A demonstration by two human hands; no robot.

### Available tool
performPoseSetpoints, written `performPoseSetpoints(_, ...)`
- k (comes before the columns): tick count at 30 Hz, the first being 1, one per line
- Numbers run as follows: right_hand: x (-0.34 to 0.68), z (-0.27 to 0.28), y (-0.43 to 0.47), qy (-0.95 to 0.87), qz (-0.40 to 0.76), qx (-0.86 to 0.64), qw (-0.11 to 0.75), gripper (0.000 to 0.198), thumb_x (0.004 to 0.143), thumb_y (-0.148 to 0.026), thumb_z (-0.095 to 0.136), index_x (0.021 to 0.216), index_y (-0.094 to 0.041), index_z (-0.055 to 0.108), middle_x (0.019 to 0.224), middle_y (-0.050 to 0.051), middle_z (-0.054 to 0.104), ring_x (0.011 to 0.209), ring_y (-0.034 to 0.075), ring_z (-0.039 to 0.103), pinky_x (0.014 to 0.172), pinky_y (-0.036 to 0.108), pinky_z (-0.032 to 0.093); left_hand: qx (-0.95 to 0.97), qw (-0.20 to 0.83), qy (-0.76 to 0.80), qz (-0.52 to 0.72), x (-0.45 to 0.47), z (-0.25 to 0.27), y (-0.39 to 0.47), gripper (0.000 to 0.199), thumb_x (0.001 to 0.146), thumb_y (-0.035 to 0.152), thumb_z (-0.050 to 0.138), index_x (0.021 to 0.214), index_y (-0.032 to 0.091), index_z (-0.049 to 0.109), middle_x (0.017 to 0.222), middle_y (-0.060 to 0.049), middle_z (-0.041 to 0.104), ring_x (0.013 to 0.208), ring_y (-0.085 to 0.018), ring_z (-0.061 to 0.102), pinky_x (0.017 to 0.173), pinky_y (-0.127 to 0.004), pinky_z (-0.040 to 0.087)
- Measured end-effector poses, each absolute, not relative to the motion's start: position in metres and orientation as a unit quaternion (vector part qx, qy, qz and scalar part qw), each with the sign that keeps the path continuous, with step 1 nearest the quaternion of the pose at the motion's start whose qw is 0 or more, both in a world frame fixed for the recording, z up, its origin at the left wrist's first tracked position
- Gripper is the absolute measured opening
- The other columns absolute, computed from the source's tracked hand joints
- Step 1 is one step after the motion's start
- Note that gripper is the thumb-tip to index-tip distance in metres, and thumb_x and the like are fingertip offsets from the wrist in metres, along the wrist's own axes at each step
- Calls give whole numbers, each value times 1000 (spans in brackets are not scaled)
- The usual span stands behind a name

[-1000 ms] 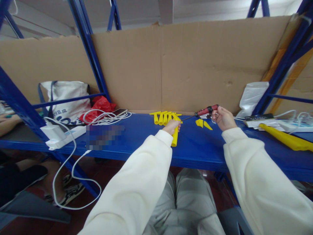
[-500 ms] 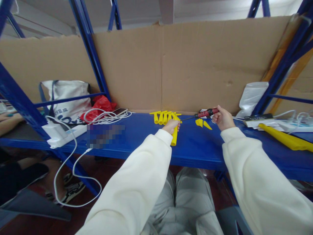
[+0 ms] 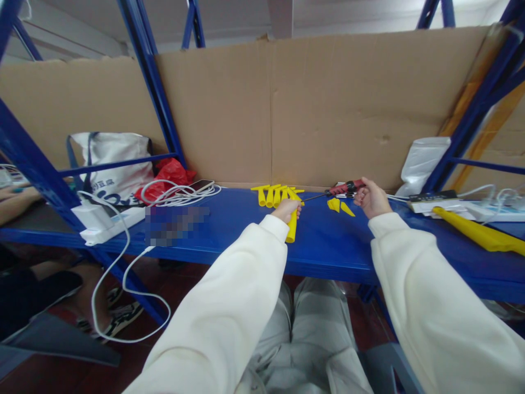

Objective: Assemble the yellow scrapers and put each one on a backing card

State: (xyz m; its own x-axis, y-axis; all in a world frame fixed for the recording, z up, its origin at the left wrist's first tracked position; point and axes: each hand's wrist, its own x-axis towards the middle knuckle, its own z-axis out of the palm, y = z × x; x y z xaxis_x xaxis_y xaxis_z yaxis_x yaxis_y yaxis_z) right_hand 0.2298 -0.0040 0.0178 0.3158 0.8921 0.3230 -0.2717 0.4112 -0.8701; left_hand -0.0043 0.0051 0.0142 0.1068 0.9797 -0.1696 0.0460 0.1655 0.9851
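Note:
My left hand (image 3: pixel 287 210) is closed around a yellow tapered plastic tube (image 3: pixel 291 230), whose round wide end points toward me. In my right hand (image 3: pixel 372 198) is the butt end of a red and black screwdriver (image 3: pixel 341 190), gripped by the fingers. Its thin shaft runs left to my left hand, where the tip is hidden at the fingers. Behind the left hand stands a row of several similar yellow tubes (image 3: pixel 269 196). Small flat yellow pieces (image 3: pixel 334 204) lie on the blue shelf below the screwdriver.
A cardboard sheet (image 3: pixel 328 109) backs the blue shelf (image 3: pixel 324 251). Leftward are a white power strip (image 3: pixel 117 224), coiled white cable (image 3: pixel 176 196), a red bag (image 3: pixel 170 174) and a cloth bag (image 3: pixel 118 164). A yellow bag (image 3: pixel 476 231) lies right. Another person's arm (image 3: pixel 18 202) shows far left.
My right hand has shifted slightly left and its fingers have changed position on the screwdriver's end. My left hand and the yellow tube stay nearly where they were.

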Motion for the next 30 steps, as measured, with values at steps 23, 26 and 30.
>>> performPoseSetpoints(23,224,19,-5,-383,363,-392,753,36,69,-38,79,65,-22,48,39,-8,39,32,7,35,29,18,29,491,565,516,418,-6,18,0,20,86,2,49,73,17,51,47,6,42,41,-6,37,46,-19,30)
performPoseSetpoints(26,224,19,-6,-405,358,-386,747,35,70,-43,79,67,-21,51,37,-9,35,30,7,33,29,19,27,490,566,517,415,-6,20,0,21,86,2,49,72,17,50,47,6,41,42,-7,36,46,-19,30)
performPoseSetpoints(30,224,21,-9,-418,389,-379,729,34,77,-46,73,70,-20,53,44,-4,48,36,9,43,32,18,33,494,562,516,417,-7,19,1,22,86,2,49,70,17,49,47,6,42,42,-7,37,46,-20,30)
